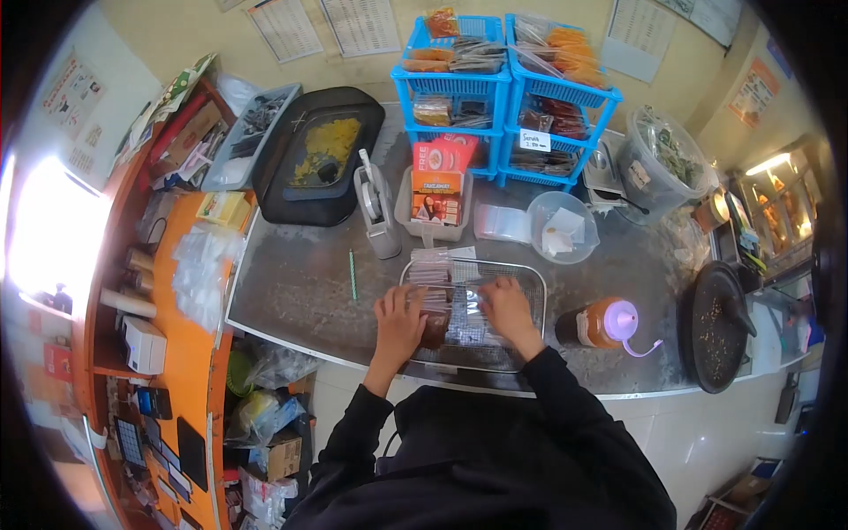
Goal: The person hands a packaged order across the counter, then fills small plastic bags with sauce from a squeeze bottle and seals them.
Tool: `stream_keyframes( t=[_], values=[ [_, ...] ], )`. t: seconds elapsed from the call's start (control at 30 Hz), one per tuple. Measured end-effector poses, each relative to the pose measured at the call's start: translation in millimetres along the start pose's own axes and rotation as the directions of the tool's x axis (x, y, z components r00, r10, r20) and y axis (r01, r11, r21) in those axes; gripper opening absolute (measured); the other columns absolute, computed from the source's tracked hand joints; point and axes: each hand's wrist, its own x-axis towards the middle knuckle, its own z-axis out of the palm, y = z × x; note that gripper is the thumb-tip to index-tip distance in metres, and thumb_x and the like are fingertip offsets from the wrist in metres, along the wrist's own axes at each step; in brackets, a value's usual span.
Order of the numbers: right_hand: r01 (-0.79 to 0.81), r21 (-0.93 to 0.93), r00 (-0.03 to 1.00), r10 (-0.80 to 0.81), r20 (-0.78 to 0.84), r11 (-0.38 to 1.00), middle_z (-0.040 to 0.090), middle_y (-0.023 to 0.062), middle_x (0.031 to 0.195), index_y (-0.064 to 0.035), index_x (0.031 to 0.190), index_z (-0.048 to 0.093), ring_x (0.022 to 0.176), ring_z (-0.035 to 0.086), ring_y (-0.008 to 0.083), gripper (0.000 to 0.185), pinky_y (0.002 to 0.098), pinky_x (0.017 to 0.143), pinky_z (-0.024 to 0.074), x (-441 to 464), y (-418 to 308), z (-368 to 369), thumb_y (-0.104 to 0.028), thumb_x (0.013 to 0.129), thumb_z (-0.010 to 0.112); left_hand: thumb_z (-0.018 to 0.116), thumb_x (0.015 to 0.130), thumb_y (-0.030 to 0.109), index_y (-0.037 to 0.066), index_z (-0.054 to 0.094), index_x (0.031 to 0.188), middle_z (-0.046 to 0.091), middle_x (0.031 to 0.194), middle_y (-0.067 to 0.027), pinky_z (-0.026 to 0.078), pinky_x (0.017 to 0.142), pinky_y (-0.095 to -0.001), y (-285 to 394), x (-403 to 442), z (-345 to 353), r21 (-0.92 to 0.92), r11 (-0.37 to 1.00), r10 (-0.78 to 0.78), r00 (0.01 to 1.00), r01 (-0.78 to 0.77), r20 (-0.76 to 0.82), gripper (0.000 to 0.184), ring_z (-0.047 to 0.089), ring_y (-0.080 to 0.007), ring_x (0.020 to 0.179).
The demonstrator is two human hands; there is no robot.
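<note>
Left hand at packed sachets, grip unclear | right hand over wire basket, grip unclear | keep rows even

"FREE" runs up a red-and-pink paper leaflet behind an orange paper card headed "TAKEAWAY". A white rectangular label on the blue plastic basket rack bears handwriting, hard to decipher. Print on the white wall sheets is too small to read.
</note>
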Motion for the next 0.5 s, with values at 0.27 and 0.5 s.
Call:
stream_keyframes(
  t=[0.27,0.5],
  values=[
    [-0.036,-0.073,0.995,0.042,0.087,0.997,0.062,0.0083,0.103,-0.013,0.097,0.069,0.103,0.058,0.0306,0.018,0.0438,0.081,0.0526,-25.1,16.1,16.4,-0.011,0.079,0.07,0.057,0.088,0.018,0.012,0.068,0.11,0.046,0.148,-0.0051,0.031,0.107,-0.055,11.0,-15.1,12.3,0.056,0.893,0.419,0.87,-0.447,0.258,0.025,0.039,-0.03,0.138],
    [-0.009,-0.033,1.0,0.009,0.017,0.999,0.063,0.0083,0.099,-0.0117,0.099,0.069,0.099,0.06,0.0319,0.016,0.0432,0.08,0.0521,-27.7,27.9,23.3,-0.009,0.084,0.066,0.061,0.081,0.012,0.015,0.068,0.116,0.04,0.153,-0.0084,0.027,0.109,-0.059,14.1,-16.6,-1.0,0.03,0.969,0.225,0.933,-0.243,0.28,0.036,0.033,-0.0317,0.141]
  ],
)
